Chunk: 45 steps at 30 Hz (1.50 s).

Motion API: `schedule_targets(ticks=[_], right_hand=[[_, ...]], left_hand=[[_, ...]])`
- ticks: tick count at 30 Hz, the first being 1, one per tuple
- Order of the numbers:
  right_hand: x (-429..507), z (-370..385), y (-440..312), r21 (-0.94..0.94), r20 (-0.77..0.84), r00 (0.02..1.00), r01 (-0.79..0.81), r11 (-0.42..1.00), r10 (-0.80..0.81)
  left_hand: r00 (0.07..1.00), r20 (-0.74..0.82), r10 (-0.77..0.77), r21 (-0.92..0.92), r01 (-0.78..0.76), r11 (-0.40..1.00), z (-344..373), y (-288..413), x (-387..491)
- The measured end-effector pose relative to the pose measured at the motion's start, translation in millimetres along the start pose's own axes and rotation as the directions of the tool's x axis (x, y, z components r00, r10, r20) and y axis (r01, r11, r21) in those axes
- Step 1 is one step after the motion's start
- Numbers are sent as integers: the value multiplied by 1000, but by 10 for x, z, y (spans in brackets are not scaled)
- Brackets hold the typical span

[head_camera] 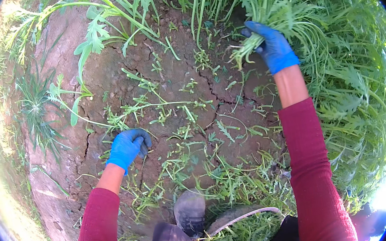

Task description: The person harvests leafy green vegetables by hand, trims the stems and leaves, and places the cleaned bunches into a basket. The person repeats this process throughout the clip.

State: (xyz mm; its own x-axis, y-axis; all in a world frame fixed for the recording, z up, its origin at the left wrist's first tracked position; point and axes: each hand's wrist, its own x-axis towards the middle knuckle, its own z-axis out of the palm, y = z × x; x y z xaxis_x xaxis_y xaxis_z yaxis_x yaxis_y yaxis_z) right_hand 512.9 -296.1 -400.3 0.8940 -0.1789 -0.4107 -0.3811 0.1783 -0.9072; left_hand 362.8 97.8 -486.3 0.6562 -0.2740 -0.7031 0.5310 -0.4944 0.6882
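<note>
My right hand, in a blue glove, grips a bunch of leafy green plants near its stem ends, at the upper right. The pale cut ends stick out below the fingers to the left. My left hand, also in a blue glove, is low over the soil at the lower left with its fingers curled. Whether something lies between those fingers cannot be told. A long leafy stem lies on the ground just above it. Short cut stems and loose leaves are scattered between my hands.
Dense leafy plants stand along the right side. More plants lean over the cracked soil at the top left. A grassy tuft grows at left. Below are my shoe and a rimmed container holding greens.
</note>
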Motion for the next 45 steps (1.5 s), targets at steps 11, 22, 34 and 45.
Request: schedule_targets(ticks=[11, 22, 34, 45], right_hand=[[910, 780, 474, -106, -215, 966, 122, 987, -143], [1296, 834, 248, -357, -50, 984, -178, 917, 172], [1613, 969, 409, -538, -11, 988, -135, 832, 154], [369, 546, -221, -341, 96, 955, -233, 911, 280]], left_hand=[[1000, -2, 4, -13, -4, 1000, -4, -18, 2], [1000, 29, -4, -103, 7, 995, -16, 36, -21], [999, 42, -16, -73, 19, 997, -42, 47, -13], [996, 91, -27, -176, 43, 983, -59, -31, 73]])
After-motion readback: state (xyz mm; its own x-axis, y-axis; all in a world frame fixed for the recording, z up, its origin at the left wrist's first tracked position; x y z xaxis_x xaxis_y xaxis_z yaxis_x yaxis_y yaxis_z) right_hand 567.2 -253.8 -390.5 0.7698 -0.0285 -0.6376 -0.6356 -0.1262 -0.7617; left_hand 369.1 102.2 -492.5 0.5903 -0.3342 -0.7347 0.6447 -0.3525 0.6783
